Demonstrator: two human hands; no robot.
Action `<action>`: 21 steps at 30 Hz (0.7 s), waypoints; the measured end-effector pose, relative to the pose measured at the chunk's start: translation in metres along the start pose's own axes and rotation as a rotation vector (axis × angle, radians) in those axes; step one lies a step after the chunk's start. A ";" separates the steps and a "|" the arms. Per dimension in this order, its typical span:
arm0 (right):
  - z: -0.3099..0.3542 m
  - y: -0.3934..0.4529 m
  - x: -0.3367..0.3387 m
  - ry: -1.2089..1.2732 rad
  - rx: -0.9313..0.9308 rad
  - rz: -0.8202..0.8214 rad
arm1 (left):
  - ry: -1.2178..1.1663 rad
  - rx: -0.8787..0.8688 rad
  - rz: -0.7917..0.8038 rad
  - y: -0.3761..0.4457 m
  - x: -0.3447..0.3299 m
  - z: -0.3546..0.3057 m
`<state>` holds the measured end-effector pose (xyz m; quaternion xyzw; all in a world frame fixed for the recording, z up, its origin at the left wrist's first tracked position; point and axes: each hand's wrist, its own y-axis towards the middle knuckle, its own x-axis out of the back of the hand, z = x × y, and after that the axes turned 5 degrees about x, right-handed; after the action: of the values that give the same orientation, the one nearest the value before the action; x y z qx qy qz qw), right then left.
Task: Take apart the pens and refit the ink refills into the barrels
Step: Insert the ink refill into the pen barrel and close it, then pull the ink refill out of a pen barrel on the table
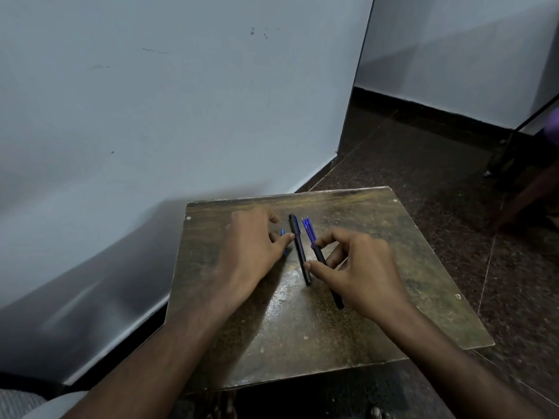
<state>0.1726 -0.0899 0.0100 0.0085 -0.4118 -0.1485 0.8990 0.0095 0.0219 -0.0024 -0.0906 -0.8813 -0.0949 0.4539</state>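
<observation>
Head view: right hand (360, 264) pinches a dark barrel (328, 276) with blue refills (309, 229) sticking out its far end. Left hand (251, 246) loosely curled over a blue bit (282, 232) (grip unclear). Black pen (299, 249) lies between them mid-table (423, 267). Risk: loose refills slip out if tilted.

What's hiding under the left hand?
A small blue piece peeks out by the left hand, on the wooden table. The hand covers the rest, so I cannot tell what it is.
</observation>
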 end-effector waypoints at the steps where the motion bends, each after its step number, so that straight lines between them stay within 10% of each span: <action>1: -0.001 0.000 0.000 0.007 -0.008 0.000 | -0.017 0.001 -0.006 0.000 0.001 0.000; 6: -0.003 0.002 0.001 0.219 -0.104 0.018 | -0.157 -0.068 -0.048 -0.003 0.011 -0.003; 14: 0.001 0.007 0.001 0.602 -0.232 -0.037 | -0.480 -0.008 0.454 -0.021 0.011 -0.006; 21: 0.009 0.011 -0.005 0.865 -0.340 -0.013 | -0.417 -0.033 0.222 -0.030 0.001 -0.014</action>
<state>0.1659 -0.0774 0.0138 -0.0752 0.0313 -0.2025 0.9759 0.0130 -0.0110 0.0038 -0.2119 -0.9390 -0.0380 0.2681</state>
